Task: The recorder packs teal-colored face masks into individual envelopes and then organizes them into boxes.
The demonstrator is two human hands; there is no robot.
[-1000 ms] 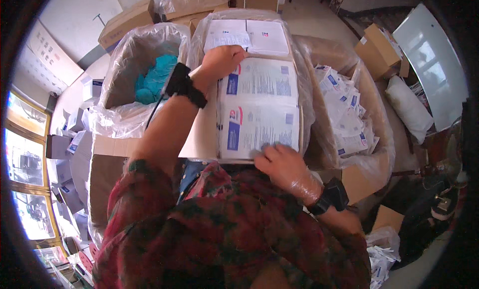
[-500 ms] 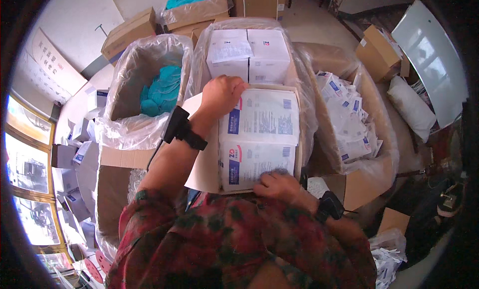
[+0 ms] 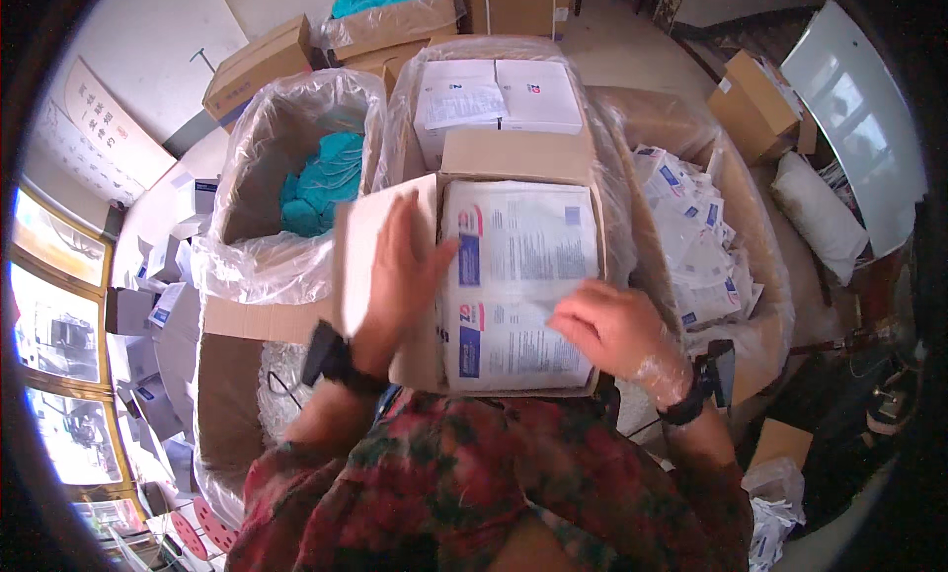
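Note:
An open white carton (image 3: 420, 350) stands close in front of me, brown card showing inside its flaps. Flat white packets (image 3: 528, 231) with blue and red print fill it in two rows. My left hand (image 3: 400, 276) lies open along the raised left flap (image 3: 357, 251), thumb reaching over the packets' edge. Over the lower right packets hovers my right hand (image 3: 622, 330), its fingers loosely bent and a little blurred, with nothing visible in them. The far flap (image 3: 513, 154) stands up behind the packets. Both wrists wear black straps with small devices.
Behind the carton, a plastic-lined box (image 3: 400, 143) holds white cartons (image 3: 538, 93) and a paper sheet. Left of it, another lined box (image 3: 247, 192) contains teal masks (image 3: 326, 182). At right, a lined box (image 3: 760, 227) holds loose white packets (image 3: 696, 217). Small cartons (image 3: 168, 315) crowd the far left.
My left hand has come from the far edge down onto the left flap. The far flap now stands up into view. My right hand has lifted and moved right and farther from me.

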